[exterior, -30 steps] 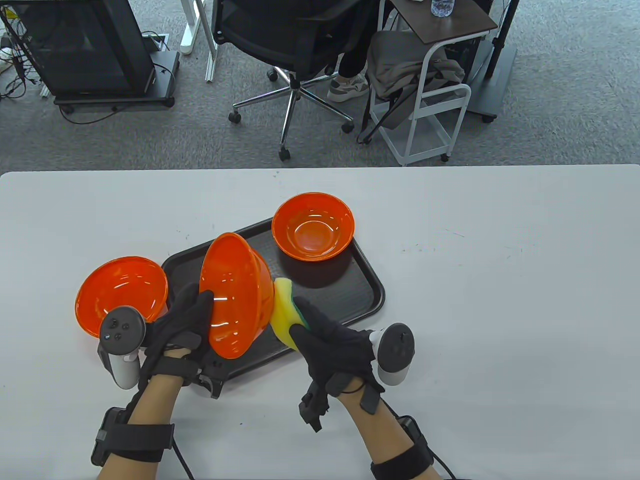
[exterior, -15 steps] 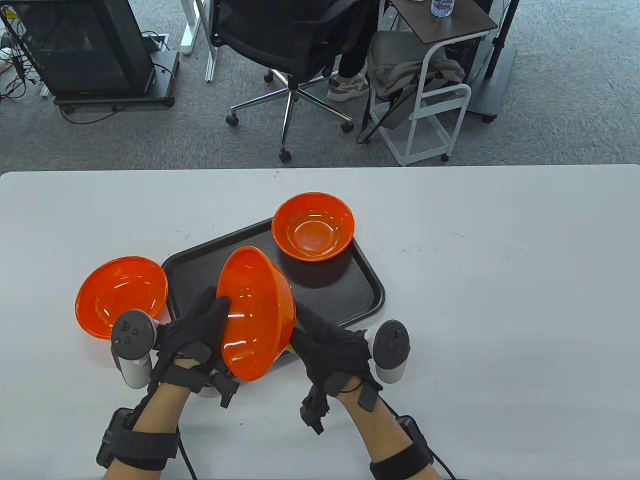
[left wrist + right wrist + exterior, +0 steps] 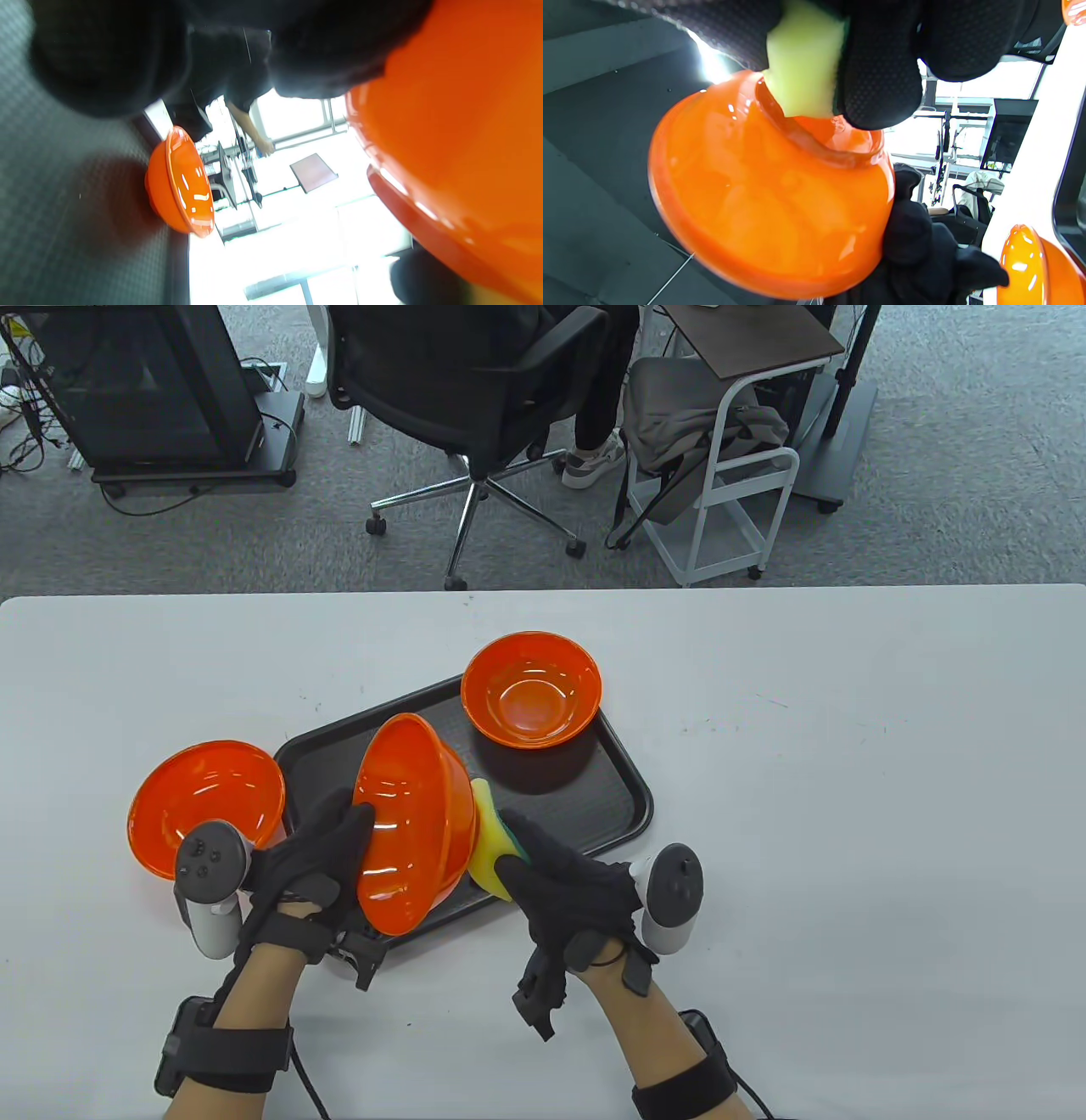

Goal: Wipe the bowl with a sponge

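Note:
My left hand (image 3: pixel 318 857) grips an orange bowl (image 3: pixel 407 823) by its rim and holds it tilted on its side above the black tray (image 3: pixel 594 806), its mouth facing left. My right hand (image 3: pixel 560 891) holds a yellow and green sponge (image 3: pixel 490 836) and presses it against the outside of the bowl near its base. In the right wrist view the sponge (image 3: pixel 801 72) touches the foot ring of the bowl (image 3: pixel 763 203). In the left wrist view the held bowl (image 3: pixel 458 127) fills the right side.
A second orange bowl (image 3: pixel 532 689) stands upright on the tray's far end, also seen in the left wrist view (image 3: pixel 180 182). A third orange bowl (image 3: pixel 204 806) sits on the white table (image 3: pixel 848 814) left of the tray. Chairs and a cart stand beyond the table's far edge.
The held bowl has swung back left and tilted more upright. The sponge, mostly hidden behind the bowl half a second ago, shows again at the bowl's outer side.

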The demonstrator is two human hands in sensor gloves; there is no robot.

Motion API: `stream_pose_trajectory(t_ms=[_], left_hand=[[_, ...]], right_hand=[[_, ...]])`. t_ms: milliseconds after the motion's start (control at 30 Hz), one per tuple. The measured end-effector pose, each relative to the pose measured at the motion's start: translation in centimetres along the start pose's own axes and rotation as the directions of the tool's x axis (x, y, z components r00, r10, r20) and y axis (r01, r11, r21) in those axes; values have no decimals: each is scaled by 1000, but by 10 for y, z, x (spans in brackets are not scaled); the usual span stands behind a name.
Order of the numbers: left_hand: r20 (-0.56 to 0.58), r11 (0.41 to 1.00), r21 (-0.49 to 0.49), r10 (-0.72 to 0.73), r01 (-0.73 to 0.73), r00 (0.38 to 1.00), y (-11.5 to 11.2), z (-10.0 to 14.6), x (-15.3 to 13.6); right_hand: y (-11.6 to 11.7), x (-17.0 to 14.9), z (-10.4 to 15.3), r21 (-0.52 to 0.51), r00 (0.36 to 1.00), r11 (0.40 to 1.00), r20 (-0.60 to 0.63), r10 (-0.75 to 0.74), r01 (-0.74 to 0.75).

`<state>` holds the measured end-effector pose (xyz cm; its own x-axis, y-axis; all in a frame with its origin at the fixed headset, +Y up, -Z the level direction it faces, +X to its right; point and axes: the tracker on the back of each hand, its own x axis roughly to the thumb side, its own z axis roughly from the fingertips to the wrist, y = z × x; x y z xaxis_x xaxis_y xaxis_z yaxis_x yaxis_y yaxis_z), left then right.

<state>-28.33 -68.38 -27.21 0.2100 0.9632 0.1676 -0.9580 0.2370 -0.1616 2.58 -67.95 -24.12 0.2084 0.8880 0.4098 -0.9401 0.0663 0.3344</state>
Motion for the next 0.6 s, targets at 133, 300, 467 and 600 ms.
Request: stream_pose_trajectory(t_ms=[133, 300, 467, 600], left_hand=[[55, 1000, -21, 12, -11, 998, -6, 0, 5], [63, 993, 94, -76, 69, 995, 8, 1, 10], [-6, 954, 193, -232, 229, 973, 31, 4, 8], [-55, 917, 208, -337, 341, 940, 42, 4, 5]], right_hand=[[2, -3, 1, 20, 1000, 1000, -13, 22, -22], [-3, -6, 2, -22, 996, 997, -48, 75, -76], [-11, -5, 3, -62, 985, 983, -43, 170, -172], [-10, -4, 2, -26, 970, 970, -27, 243, -244]])
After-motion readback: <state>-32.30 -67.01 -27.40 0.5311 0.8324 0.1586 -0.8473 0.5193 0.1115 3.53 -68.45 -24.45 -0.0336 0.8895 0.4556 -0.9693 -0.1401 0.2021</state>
